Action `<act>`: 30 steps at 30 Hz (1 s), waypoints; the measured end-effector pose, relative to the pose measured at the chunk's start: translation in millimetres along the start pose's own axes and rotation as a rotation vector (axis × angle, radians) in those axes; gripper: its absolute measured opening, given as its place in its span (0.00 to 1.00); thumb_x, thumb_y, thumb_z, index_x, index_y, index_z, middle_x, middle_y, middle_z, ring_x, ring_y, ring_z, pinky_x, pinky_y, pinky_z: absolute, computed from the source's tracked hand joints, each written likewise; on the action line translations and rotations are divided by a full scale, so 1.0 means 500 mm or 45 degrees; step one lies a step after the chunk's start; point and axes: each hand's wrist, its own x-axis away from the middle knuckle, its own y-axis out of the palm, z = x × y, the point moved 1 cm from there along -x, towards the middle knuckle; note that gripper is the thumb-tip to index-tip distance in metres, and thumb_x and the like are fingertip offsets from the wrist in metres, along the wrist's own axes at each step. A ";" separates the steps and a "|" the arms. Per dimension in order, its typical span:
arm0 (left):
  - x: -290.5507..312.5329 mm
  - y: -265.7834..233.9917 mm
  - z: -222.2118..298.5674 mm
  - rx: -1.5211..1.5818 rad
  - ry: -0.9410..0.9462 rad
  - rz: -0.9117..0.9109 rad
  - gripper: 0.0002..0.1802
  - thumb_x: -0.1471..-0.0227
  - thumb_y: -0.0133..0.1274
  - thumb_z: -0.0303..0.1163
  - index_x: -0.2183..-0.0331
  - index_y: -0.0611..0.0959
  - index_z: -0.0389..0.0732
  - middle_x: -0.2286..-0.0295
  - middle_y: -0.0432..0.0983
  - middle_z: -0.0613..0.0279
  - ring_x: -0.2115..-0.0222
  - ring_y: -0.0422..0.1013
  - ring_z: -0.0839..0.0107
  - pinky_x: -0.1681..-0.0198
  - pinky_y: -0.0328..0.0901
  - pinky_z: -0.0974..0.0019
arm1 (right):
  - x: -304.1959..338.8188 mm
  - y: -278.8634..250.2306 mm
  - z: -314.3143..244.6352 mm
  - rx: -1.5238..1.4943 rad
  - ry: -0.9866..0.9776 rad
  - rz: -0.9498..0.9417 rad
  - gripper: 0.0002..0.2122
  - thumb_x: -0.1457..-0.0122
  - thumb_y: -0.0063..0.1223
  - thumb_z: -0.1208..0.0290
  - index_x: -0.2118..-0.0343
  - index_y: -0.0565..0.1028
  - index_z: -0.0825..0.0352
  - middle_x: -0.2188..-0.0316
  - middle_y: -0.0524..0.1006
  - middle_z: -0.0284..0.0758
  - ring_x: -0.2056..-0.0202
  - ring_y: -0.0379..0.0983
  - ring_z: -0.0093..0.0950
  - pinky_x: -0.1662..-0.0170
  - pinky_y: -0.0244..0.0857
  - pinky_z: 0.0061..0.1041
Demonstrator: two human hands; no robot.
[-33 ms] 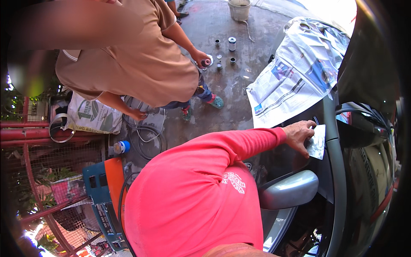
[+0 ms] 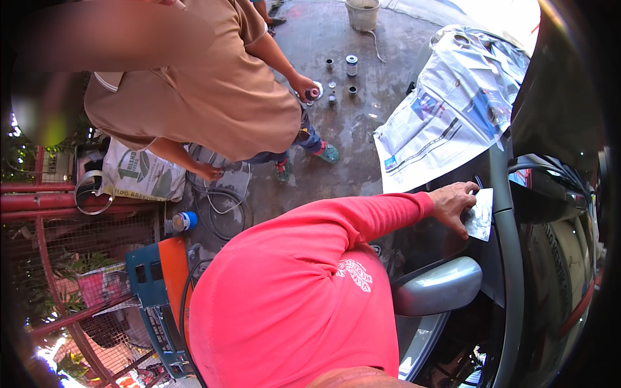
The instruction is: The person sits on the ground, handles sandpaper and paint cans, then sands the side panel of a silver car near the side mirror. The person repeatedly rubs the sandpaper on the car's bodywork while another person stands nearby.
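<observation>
My left arm, in a pinkish-red sleeve, reaches across to the right. At its end my left hand [image 2: 451, 207] holds a thin, pale, shiny rectangular sheet [image 2: 479, 216] by its left edge, fingers at the far corner and thumb at the near side. The sheet lies close against the dark car body, beside the grey door frame [image 2: 508, 246]; whether it touches cannot be told. A short dark strip [image 2: 478, 182] sticks up by the fingertips. Just nearer than the hand is the silver-grey side mirror [image 2: 438, 286]. My right hand is out of sight.
Newspaper [image 2: 446, 113] covers the car's front. A co-worker in a brown shirt [image 2: 213, 97] stands at the left, holding a small container [image 2: 312, 94]. Several small pots and a can [image 2: 352, 64] stand on the floor near a bucket [image 2: 362, 14]. Hoses [image 2: 223, 207] and a printed sack [image 2: 139, 171] lie left.
</observation>
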 end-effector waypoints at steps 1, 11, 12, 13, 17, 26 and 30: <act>0.000 -0.001 -0.001 0.000 0.001 0.009 0.38 0.69 0.76 0.59 0.68 0.83 0.34 0.41 0.65 0.32 0.45 0.69 0.37 0.40 0.65 0.49 | -0.002 0.001 -0.002 -0.001 -0.002 0.004 0.26 0.35 0.60 0.55 0.42 0.75 0.70 0.58 0.83 0.41 0.59 0.82 0.31 0.57 0.74 0.31; -0.019 -0.014 -0.025 -0.054 0.198 0.202 0.39 0.73 0.75 0.61 0.71 0.85 0.33 0.56 0.76 0.31 0.52 0.72 0.39 0.46 0.69 0.48 | 0.015 0.010 0.039 -0.085 -0.007 0.003 0.26 0.35 0.60 0.55 0.42 0.76 0.70 0.59 0.83 0.41 0.60 0.82 0.31 0.58 0.75 0.31; -0.020 -0.016 -0.038 -0.129 0.232 0.224 0.39 0.73 0.75 0.61 0.73 0.85 0.33 0.56 0.76 0.31 0.53 0.73 0.38 0.46 0.69 0.48 | 0.022 0.004 0.043 -0.085 -0.020 0.014 0.26 0.35 0.60 0.55 0.42 0.76 0.70 0.59 0.83 0.41 0.60 0.82 0.31 0.58 0.75 0.31; -0.026 -0.017 -0.027 -0.102 0.187 0.199 0.39 0.72 0.76 0.61 0.74 0.85 0.32 0.57 0.76 0.30 0.52 0.73 0.38 0.45 0.69 0.48 | 0.042 -0.003 0.048 -0.102 -0.011 0.058 0.26 0.35 0.60 0.55 0.42 0.76 0.70 0.59 0.83 0.41 0.60 0.82 0.31 0.58 0.75 0.31; -0.031 0.003 -0.020 -0.096 -0.047 0.004 0.40 0.67 0.77 0.58 0.66 0.85 0.30 0.41 0.65 0.30 0.43 0.69 0.37 0.39 0.67 0.49 | 0.078 0.000 0.049 -0.125 0.016 0.119 0.25 0.35 0.60 0.55 0.42 0.76 0.70 0.59 0.83 0.41 0.60 0.82 0.31 0.58 0.75 0.31; -0.045 0.039 0.009 -0.135 -0.026 0.016 0.39 0.65 0.75 0.59 0.66 0.86 0.30 0.39 0.63 0.30 0.41 0.67 0.36 0.38 0.66 0.46 | 0.159 0.038 0.075 -0.146 0.121 0.169 0.25 0.35 0.60 0.54 0.43 0.76 0.70 0.59 0.83 0.41 0.61 0.82 0.32 0.59 0.75 0.31; -0.063 0.054 0.033 -0.143 -0.083 0.076 0.40 0.64 0.75 0.59 0.64 0.87 0.29 0.40 0.63 0.28 0.40 0.65 0.34 0.38 0.66 0.46 | 0.186 0.038 0.083 -0.140 0.149 0.179 0.25 0.35 0.60 0.54 0.43 0.76 0.69 0.60 0.83 0.41 0.61 0.83 0.32 0.59 0.75 0.31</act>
